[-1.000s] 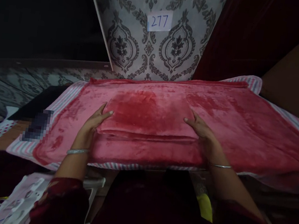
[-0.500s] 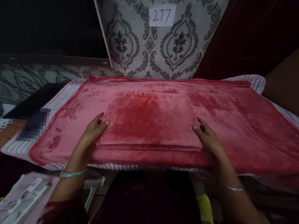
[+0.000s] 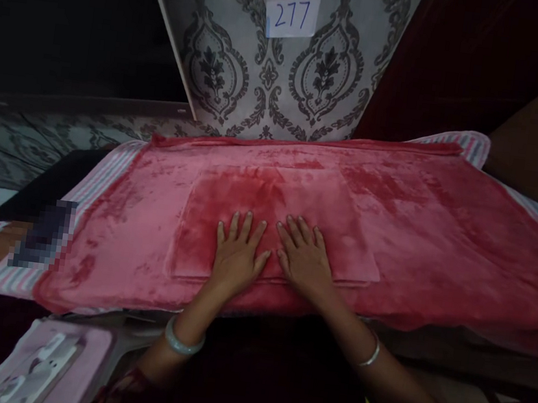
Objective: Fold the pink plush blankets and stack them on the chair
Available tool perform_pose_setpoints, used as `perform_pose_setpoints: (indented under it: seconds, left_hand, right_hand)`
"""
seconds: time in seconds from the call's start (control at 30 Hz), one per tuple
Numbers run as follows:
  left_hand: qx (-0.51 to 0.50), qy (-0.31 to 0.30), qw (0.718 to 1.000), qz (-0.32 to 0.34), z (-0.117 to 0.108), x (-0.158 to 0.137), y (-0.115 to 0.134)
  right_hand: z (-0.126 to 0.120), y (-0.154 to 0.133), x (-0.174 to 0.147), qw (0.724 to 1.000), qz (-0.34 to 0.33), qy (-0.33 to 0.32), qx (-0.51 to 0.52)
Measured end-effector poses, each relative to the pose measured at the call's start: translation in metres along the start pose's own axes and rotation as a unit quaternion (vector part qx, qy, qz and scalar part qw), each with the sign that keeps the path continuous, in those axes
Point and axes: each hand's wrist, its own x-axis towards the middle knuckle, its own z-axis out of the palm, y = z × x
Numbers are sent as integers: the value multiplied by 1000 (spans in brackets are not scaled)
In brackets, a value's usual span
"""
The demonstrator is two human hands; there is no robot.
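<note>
A folded red plush cloth [image 3: 231, 190] lies flat as a rectangle in the middle of a larger red plush blanket [image 3: 420, 246]. Both my hands rest palm down on the front half of the folded cloth, side by side with a small gap between them. My left hand [image 3: 237, 256] has its fingers spread and pointing away from me. My right hand [image 3: 305, 258] lies likewise, fingers apart and angled slightly left. Neither hand grips anything.
Under the blanket a striped cloth [image 3: 100, 174] shows at the edges. A pixelated dark object [image 3: 44, 236] lies at the left end. Patterned wallpaper with a paper marked 277 [image 3: 292, 15] stands behind. A pink surface with white items [image 3: 83, 355] is at lower left.
My hands have moved inward from the folded cloth's left and right edges onto its top, fingers now flat and spread. The view has shifted slightly.
</note>
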Motion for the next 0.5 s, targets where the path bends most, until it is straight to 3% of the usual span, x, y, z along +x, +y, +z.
perform_pose_setpoints:
  seconds: [0.5]
  left_hand:
    - [-50, -45, 998, -17, -1, -2, -6]
  right_hand:
    - [-2, 2, -2, 999, -4, -25, 26]
